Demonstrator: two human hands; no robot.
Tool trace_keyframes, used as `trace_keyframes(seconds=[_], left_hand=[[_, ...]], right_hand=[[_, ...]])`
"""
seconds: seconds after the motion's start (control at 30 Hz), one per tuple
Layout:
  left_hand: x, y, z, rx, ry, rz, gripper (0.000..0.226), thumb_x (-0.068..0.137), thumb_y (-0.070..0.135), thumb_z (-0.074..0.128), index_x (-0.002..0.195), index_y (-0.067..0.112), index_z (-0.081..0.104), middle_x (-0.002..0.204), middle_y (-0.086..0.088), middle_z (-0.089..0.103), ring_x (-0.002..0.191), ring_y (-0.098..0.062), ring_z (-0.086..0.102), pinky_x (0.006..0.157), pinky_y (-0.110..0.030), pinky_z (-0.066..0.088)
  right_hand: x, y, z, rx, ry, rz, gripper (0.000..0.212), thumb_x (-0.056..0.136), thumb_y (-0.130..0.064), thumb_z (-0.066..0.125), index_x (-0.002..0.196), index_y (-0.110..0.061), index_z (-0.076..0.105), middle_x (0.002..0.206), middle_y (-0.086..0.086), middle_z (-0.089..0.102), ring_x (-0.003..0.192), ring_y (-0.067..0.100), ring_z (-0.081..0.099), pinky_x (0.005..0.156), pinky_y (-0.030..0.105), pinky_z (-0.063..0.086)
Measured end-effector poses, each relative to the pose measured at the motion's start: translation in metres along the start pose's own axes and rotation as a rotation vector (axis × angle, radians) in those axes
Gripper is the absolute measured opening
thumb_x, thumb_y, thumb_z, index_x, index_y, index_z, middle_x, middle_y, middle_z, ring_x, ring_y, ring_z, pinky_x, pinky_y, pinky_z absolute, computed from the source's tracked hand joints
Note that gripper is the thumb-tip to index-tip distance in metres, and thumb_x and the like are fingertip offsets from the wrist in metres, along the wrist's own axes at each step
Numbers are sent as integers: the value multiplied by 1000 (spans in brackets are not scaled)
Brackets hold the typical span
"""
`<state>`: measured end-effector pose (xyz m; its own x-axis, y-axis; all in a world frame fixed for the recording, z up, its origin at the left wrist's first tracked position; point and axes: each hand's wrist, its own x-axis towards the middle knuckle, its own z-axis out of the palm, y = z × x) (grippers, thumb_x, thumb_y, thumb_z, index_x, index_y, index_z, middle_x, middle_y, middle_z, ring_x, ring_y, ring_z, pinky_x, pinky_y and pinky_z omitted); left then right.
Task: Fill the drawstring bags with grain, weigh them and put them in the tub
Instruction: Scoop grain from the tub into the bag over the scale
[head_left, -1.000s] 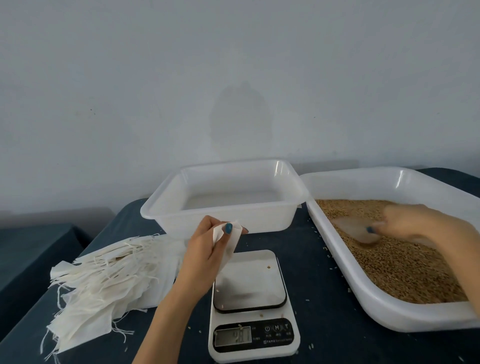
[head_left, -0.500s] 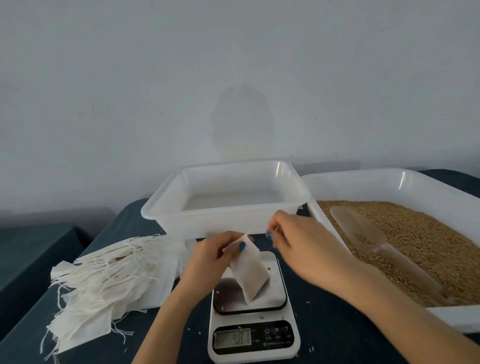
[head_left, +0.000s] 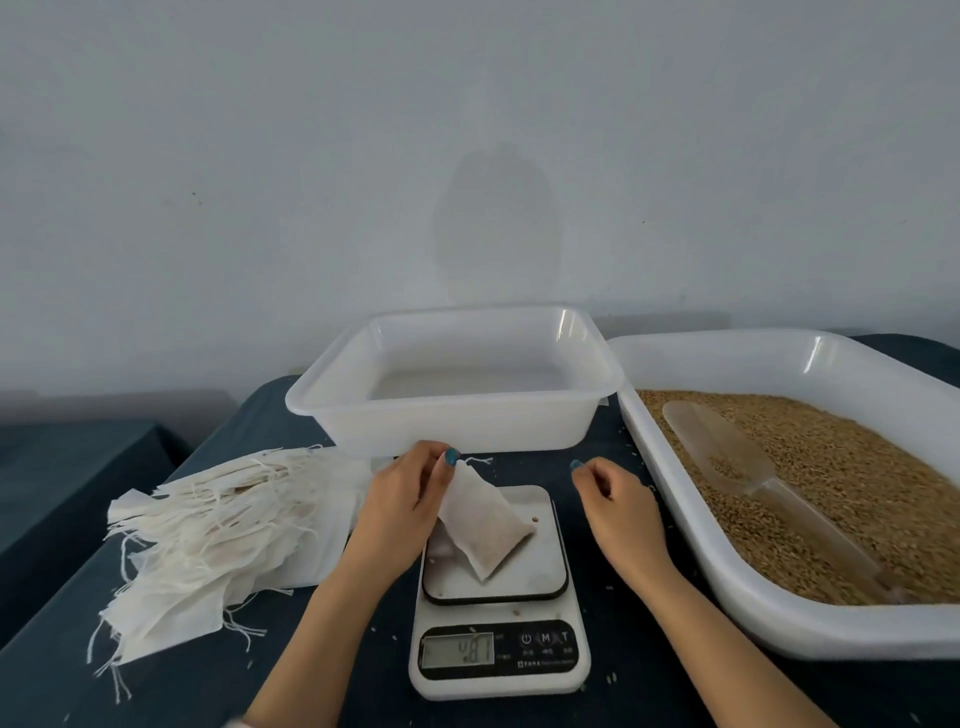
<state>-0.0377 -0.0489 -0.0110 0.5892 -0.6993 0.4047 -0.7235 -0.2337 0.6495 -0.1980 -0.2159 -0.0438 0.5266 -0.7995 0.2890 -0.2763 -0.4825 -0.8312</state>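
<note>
Pinching hand: left hand pinched drawstring bag top; bag sloped down-right from it onto scale.
Idle hand: right hand loosely curled, empty, apart to bag's right.

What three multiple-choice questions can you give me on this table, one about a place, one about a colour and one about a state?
1. Where does the scoop lie? A on the floor; B in the tray of grain; C on a shelf.
2. What colour is the tablecloth? A red; B yellow; C dark blue.
3. What is the left hand doing? A pinching the top of the bag; B lying flat; C gripping a pen.
Answers: 1 B, it rests on the grain inside the tray. 2 C, the tablecloth shows dark blue round the scale. 3 A, its grip closes on the bag's top.
</note>
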Motion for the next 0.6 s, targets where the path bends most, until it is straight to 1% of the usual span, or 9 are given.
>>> trace_keyframes(seconds=[0.07, 0.1, 0.2, 0.27, 0.37, 0.5, 0.6], left_hand=[[-1, 1, 1, -6, 3, 4, 53, 89, 61, 29, 110, 24, 61, 82, 11, 63, 78, -2, 58, 64, -15, 42], [-1, 0, 2, -9, 6, 5, 54, 88, 63, 29, 109, 25, 61, 81, 12, 63, 76, -2, 57, 63, -15, 41], [-2, -1, 1, -13, 17, 1, 56, 87, 65, 28, 109, 25, 61, 83, 11, 64, 77, -3, 58, 63, -16, 43], [-2, -2, 1, -15, 25, 1, 57, 87, 65, 28, 109, 25, 62, 85, 11, 65, 79, -4, 59, 65, -18, 46], [-2, -1, 1, -12, 22, 9, 56, 87, 65, 28, 108, 25, 62, 84, 11, 64, 80, -2, 57, 65, -17, 45], [-2, -2, 1, 4, 18, 3, 49, 91, 60, 31, 107, 25, 61, 79, 12, 62, 76, -2, 57, 61, -16, 42], [-1, -2, 2, 13, 9, -8, 32, 98, 49, 39, 106, 26, 60, 76, 12, 61, 73, -1, 57, 59, -15, 42]], right_hand=[[-4, 1, 2, -90, -17, -28, 36, 98, -41, 50, 67, -23, 49, 52, -4, 47, 44, 7, 43, 47, 25, 29], [-6, 1, 3, -139, -24, -42, 34, 98, -43, 49, 69, -25, 51, 52, -4, 51, 45, 8, 46, 46, 25, 31], [-7, 0, 4, -201, -28, -62, 33, 97, -45, 49, 71, -26, 52, 55, -3, 55, 49, 10, 51, 46, 27, 36], [-8, 1, 4, -210, -25, -64, 32, 97, -45, 50, 70, -26, 52, 55, -3, 55, 48, 10, 51, 46, 28, 37], [-9, 1, 4, -213, -16, -70, 32, 97, -43, 50, 70, -26, 52, 55, -4, 55, 48, 10, 51, 47, 29, 38], [-10, 1, 4, -213, -13, -72, 30, 97, -42, 51, 71, -27, 53, 56, -4, 56, 51, 11, 54, 48, 30, 40], [-10, 1, 5, -212, -5, -71, 31, 98, -42, 51, 71, -27, 53, 56, -4, 56, 50, 10, 54, 47, 28, 39]])
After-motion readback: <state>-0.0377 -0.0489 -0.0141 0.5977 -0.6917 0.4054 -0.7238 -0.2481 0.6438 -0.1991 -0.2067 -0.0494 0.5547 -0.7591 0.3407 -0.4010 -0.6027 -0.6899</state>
